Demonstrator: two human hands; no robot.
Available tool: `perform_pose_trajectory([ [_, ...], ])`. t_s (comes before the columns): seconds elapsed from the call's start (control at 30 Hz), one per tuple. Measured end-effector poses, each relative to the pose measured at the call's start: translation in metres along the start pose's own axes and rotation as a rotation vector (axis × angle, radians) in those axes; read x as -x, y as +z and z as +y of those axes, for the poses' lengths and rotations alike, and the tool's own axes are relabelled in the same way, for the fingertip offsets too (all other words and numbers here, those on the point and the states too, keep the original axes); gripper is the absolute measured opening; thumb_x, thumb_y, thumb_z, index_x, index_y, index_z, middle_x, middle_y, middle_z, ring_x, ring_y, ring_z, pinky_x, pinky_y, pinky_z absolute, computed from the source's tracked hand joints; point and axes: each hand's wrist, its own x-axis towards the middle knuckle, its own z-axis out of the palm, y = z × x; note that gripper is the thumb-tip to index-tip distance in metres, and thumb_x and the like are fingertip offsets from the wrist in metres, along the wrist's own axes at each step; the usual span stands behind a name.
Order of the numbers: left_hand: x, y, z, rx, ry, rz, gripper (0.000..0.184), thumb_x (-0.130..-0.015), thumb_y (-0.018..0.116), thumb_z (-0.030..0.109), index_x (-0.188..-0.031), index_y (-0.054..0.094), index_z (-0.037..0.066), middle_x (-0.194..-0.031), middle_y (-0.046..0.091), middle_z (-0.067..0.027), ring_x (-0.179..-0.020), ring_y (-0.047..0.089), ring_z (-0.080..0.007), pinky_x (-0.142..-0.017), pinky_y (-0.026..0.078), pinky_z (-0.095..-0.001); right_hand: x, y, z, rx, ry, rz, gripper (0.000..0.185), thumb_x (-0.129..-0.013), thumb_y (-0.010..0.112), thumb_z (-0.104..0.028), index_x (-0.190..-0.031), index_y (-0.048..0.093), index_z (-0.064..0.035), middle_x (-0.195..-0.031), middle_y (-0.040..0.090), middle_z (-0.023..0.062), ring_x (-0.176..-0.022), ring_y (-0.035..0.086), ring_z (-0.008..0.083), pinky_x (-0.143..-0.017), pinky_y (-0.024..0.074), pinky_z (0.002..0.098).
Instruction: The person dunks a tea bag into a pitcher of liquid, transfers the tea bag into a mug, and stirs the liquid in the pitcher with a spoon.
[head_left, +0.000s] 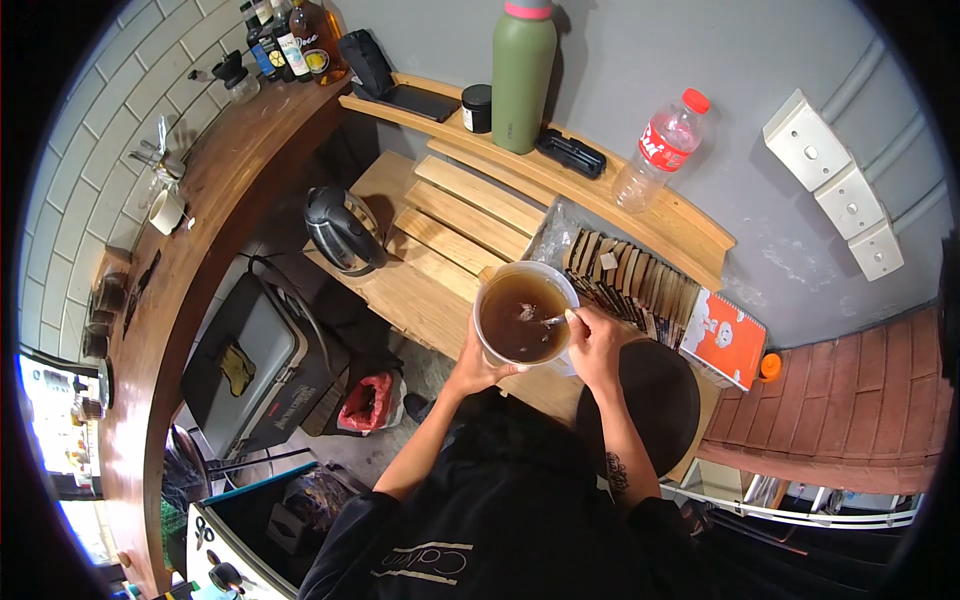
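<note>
A round translucent plastic container point(482, 330) of brown liquid point(508, 318) is in front of my chest. My left hand point(474, 366) is wrapped round its near left side. Over the right side of the rim, my right hand point(593, 345) pinches the handle of a spoon point(553, 321), whose other end dips into the liquid. A pale, shiny patch shows on the surface near the spoon; I cannot tell whether it is foam or reflection. Below the container lies a wooden bench, with a black kettle point(340, 232) standing on its left part.
A row of books point(630, 285) and an orange notebook point(722, 340) line the bench's right side, near a round black seat point(655, 410). The wall shelf bears a green flask point(523, 85) and a plastic bottle point(660, 150). A curved wooden counter point(215, 170) runs along the left.
</note>
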Motion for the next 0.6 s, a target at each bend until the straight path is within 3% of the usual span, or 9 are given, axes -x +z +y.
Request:
perform_pose_trajectory([
  [0.13,0.001,0.000,-0.001,-0.008,0.027,0.005,0.140,-0.060,0.099,0.033,-0.160,0.006,0.002,-0.160,0.030,-0.0201,-0.151,0.029,-0.0321,-0.124,0.025,-0.0463,0.000,0.002,-0.001,-0.020,0.018,0.059,0.008,-0.090,0.066,-0.003,-0.083,0.066,0.0020,-0.069,0.061,0.0190,-0.062,0.060,0.0376,-0.057,0.0421,0.0435],
  [0.2,0.002,0.000,0.001,0.004,-0.029,0.001,0.140,-0.060,0.100,0.033,-0.160,0.006,0.002,-0.160,0.030,-0.0201,-0.151,0.029,-0.0321,-0.124,0.025,-0.0463,0.003,0.004,0.004,0.133,-0.027,0.036,0.009,-0.090,0.066,-0.003,-0.082,0.065,0.0020,-0.069,0.060,0.0194,-0.062,0.059,0.0380,-0.056,0.0415,0.0436],
  [0.3,0.001,0.002,0.004,0.071,-0.022,0.001,0.140,-0.060,0.100,0.031,-0.160,0.006,0.002,-0.160,0.029,-0.0199,-0.151,0.029,-0.0318,-0.124,0.025,-0.0462,0.001,-0.001,-0.003,0.027,0.009,-0.044,0.009,-0.090,0.066,-0.003,-0.083,0.065,0.0019,-0.069,0.060,0.0197,-0.062,0.059,0.0386,-0.056,0.0413,0.0447],
  [0.4,0.000,0.001,-0.001,0.056,0.003,0.000,0.140,-0.060,0.100,0.029,-0.160,0.005,0.003,-0.160,0.029,-0.0197,-0.151,0.029,-0.0317,-0.124,0.025,-0.0462,-0.002,0.000,-0.007,-0.061,0.072,0.038,0.010,-0.090,0.067,-0.004,-0.082,0.064,0.0014,-0.068,0.060,0.0198,-0.062,0.059,0.0396,-0.056,0.0412,0.0457],
  [0.5,0.001,0.000,-0.002,0.021,0.009,0.004,0.141,-0.060,0.100,0.028,-0.161,0.004,0.004,-0.160,0.029,-0.0194,-0.151,0.029,-0.0315,-0.124,0.025,-0.0462,0.000,0.003,-0.004,0.077,-0.041,0.068,0.011,-0.090,0.067,-0.004,-0.082,0.065,0.0017,-0.068,0.060,0.0196,-0.060,0.058,0.0384,-0.055,0.0406,0.0447],
  [0.6,0.001,0.001,-0.002,0.000,-0.010,0.001,0.142,-0.060,0.100,0.028,-0.161,0.004,0.004,-0.160,0.029,-0.0192,-0.151,0.029,-0.0316,-0.124,0.026,-0.0463,0.002,0.003,-0.004,0.009,-0.010,0.000,0.011,-0.091,0.067,-0.004,-0.082,0.065,0.0016,-0.067,0.059,0.0191,-0.060,0.058,0.0380,-0.055,0.0404,0.0441],
])
